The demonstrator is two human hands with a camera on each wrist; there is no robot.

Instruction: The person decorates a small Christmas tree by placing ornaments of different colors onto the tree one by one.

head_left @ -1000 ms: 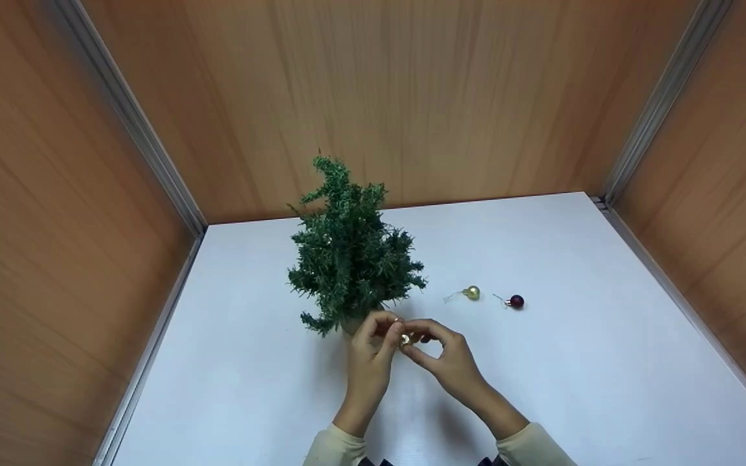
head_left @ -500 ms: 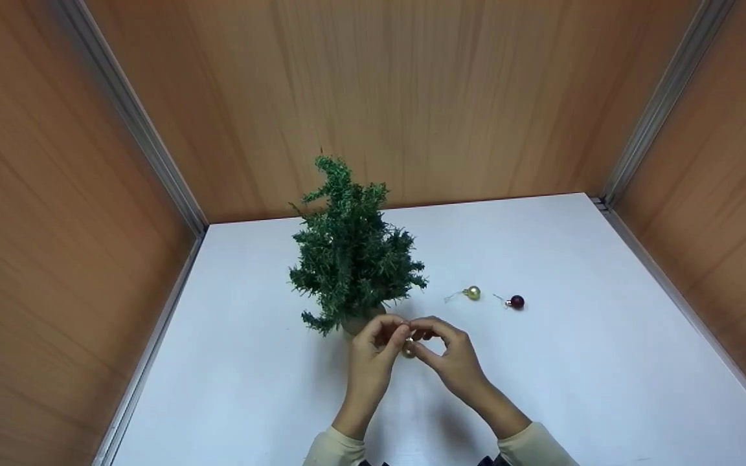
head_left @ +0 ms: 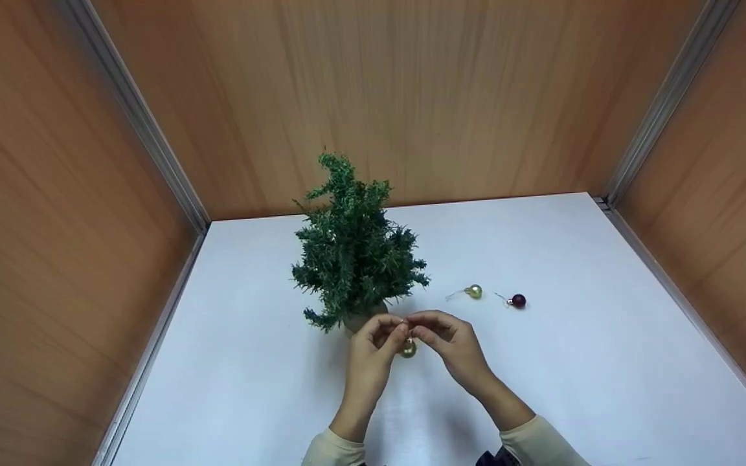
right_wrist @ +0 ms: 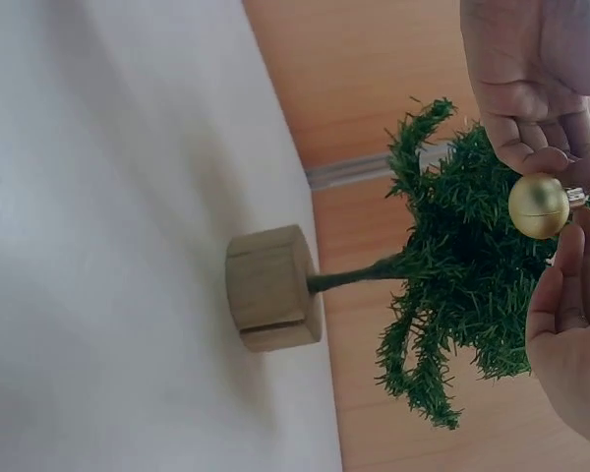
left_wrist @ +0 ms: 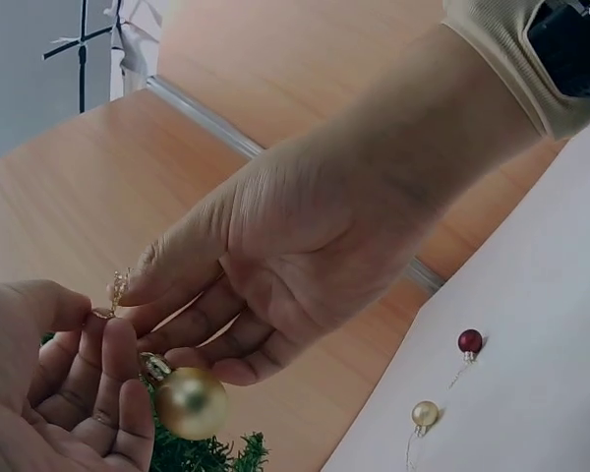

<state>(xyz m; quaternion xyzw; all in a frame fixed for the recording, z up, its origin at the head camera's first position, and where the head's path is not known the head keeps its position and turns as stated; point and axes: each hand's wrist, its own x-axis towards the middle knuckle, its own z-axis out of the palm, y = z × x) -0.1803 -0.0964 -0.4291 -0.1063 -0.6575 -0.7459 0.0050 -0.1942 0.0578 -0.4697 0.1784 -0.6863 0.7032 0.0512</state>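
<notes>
A shiny gold bauble [head_left: 408, 349] hangs below my fingertips in the head view, with a thin gold string at its cap. My left hand [head_left: 373, 353] pinches this string [left_wrist: 118, 290] between thumb and forefinger. Close against it, my right hand [head_left: 454, 346] also pinches the string, the two hands' fingertips nearly meeting. From the right wrist, the bauble [right_wrist: 539, 206] shows between both hands, its metal cap partly behind fingers. Just behind the hands stands a small artificial Christmas tree [head_left: 353, 249], upright on a round wooden base [right_wrist: 273, 287].
A second gold bauble [head_left: 474, 291] and a dark red bauble [head_left: 518, 301] lie right of the tree, their strings trailing left. The white table [head_left: 580, 362] is bounded by wood-grain panels [head_left: 438, 97] at the back and both sides, with metal strips at the corners.
The gold bauble, earlier between the right fingers, now hangs lower beneath the fingertips. My right fingers have shifted up to the string beside the left ones. The left hand has barely moved.
</notes>
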